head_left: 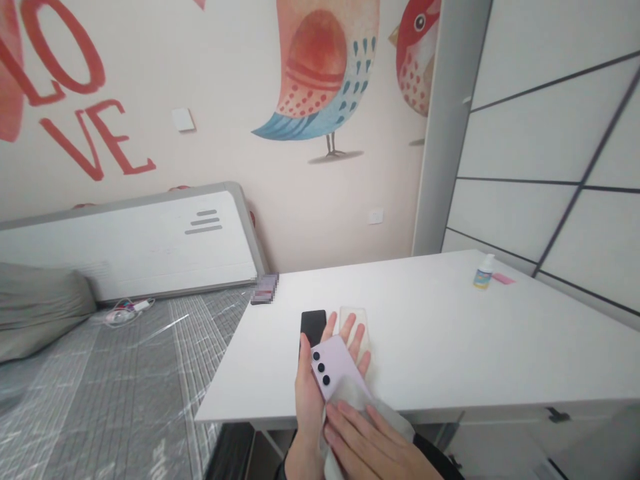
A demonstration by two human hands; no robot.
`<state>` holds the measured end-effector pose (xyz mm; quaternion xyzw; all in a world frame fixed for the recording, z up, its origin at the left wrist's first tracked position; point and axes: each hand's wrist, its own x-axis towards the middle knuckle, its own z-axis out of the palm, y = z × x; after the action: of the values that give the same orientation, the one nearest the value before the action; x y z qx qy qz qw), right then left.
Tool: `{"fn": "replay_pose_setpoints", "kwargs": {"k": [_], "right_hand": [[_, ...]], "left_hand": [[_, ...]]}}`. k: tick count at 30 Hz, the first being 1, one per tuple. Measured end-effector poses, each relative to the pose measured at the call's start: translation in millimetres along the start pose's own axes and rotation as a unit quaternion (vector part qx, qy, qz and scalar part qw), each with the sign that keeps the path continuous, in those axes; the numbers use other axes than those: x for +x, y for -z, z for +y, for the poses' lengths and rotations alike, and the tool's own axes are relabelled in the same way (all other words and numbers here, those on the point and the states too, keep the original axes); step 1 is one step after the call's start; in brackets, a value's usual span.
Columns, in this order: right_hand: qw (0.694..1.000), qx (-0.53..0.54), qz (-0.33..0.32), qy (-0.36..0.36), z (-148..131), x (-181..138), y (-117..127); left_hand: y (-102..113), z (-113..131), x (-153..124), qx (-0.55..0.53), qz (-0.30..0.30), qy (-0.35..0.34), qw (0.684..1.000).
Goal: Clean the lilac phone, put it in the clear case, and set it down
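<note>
The left hand [320,373] cradles a lilac smartphone [336,368] back-up, its long axis running away and leftward. The right hand [373,447], fingers flat, presses a grey cloth [395,420] onto its near end. Just beyond lie a black phone [313,325] and a clear case [354,321].

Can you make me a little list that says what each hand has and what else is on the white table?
left hand: holds a lilac phone, back up, three camera lenses showing
right hand: presses a grey cloth on the phone's lower end
table: white, beside a bed
behind the phone: a black phone and a clear case, lying flat
far right: small bottle, upright, next to a pink slip
table's left corner: a blurred small item
</note>
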<state>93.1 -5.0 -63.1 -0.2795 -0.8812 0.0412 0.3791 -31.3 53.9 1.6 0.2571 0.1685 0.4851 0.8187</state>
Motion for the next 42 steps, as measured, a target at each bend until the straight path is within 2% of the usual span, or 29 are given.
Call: {"fn": "replay_pose_setpoints", "kwargs": {"k": [3, 5, 7, 9, 11, 13, 15, 18, 20, 23, 25, 26, 27, 29, 31, 37, 39, 42], "right_hand": [[0.997, -0.047, 0.01, -0.06, 1, 5, 4], [0.993, -0.067, 0.01, -0.101, 3, 7, 2], [0.993, -0.07, -0.01, -0.099, 3, 4, -2], [0.996, -0.057, -0.031, -0.069, 3, -4, -3], [0.997, -0.04, -0.036, -0.053, 2, -10, 0], [0.996, -0.033, -0.026, -0.074, 1, -11, 6], [0.993, -0.01, -0.024, -0.115, 1, -5, 12], [0.983, 0.077, -0.017, -0.163, -1, 6, 19], [0.966, 0.142, 0.021, -0.214, -5, 12, 26], [0.931, 0.189, 0.137, -0.28, -9, 18, 45], [0.927, 0.173, 0.199, -0.267, -8, 23, 59], [0.934, 0.159, 0.204, -0.247, -7, 25, 65], [0.944, 0.146, 0.189, -0.227, -5, 27, 69], [0.965, 0.125, 0.119, -0.195, -2, 30, 73], [0.974, 0.1, 0.043, -0.198, 1, 31, 72], [0.953, 0.042, -0.132, -0.268, -11, 24, 70], [0.951, 0.017, -0.151, -0.27, -18, 20, 68], [0.965, -0.028, -0.131, -0.227, -22, 19, 55]], "left_hand": [[11, -21, 1, 0.002, -0.028, 0.059, 0.998], [19, -28, 2, -0.004, -0.009, 0.072, 0.997], [27, -21, 3, -0.001, 0.003, 0.072, 0.997], [31, -9, 2, 0.0, -0.015, 0.058, 0.998], [30, -4, 1, -0.003, -0.039, 0.046, 0.998], [25, -12, -3, -0.009, -0.044, 0.058, 0.997], [18, -28, -7, -0.029, -0.025, 0.078, 0.996], [10, -44, -10, -0.073, 0.022, 0.075, 0.994], [7, -42, -9, -0.089, 0.036, 0.075, 0.992], [4, -30, -6, -0.108, 0.028, 0.081, 0.99], [1, -24, -6, -0.136, 0.024, 0.081, 0.987], [-1, -22, -6, -0.156, 0.026, 0.083, 0.984], [-4, -21, -7, -0.176, 0.031, 0.087, 0.98], [-9, -21, -8, -0.211, 0.042, 0.1, 0.972], [-14, -21, -10, -0.227, 0.052, 0.111, 0.966], [-15, -12, -1, -0.174, 0.083, 0.099, 0.976], [-12, -14, 2, -0.157, 0.074, 0.083, 0.981], [-7, -32, 2, -0.125, 0.038, 0.074, 0.989]]}}
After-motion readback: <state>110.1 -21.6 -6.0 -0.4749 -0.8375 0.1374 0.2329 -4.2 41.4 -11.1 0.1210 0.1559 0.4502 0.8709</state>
